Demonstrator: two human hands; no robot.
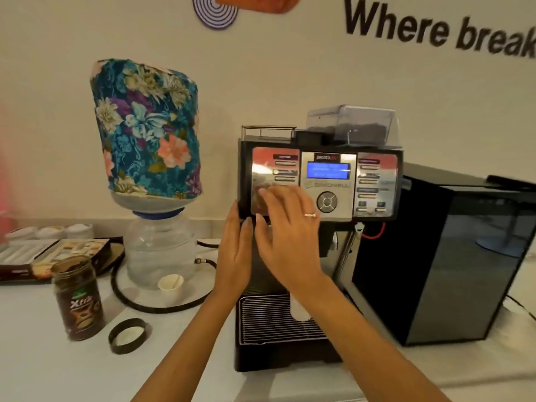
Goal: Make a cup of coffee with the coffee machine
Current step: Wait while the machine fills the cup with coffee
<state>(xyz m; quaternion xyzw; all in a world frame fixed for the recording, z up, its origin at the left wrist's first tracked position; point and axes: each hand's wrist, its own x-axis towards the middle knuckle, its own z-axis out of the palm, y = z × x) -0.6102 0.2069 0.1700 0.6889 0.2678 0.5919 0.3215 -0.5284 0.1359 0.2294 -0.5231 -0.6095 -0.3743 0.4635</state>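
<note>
Far left, near edge: open coffee jar (pixel 79 297), its lid (pixel 127 335) flat beside it. Behind them, a small paper cup (pixel 171 285) with a stick, at the foot of the water bottle (pixel 150 146) in its floral cover.

Our left hand (pixel 233 253) is raised, fingers straight and together, holding nothing, fingertips at the left edge of the coffee machine (pixel 319 198). Our right hand (pixel 290 233) is spread in front of the left button panel (pixel 275 172), fingers apart, blurred; can't tell if a fingertip touches a button.

A white cup (pixel 298 310) sits on the drip tray (pixel 278 320), mostly hidden by our right forearm.

Risks: the buttons are stacked close, so a blurred reach could hit the wrong drink. We can't confirm the cup is under the spout; if it's off, coffee goes into the tray. The forearm is close over the cup and could knock it when pulling back.
</note>
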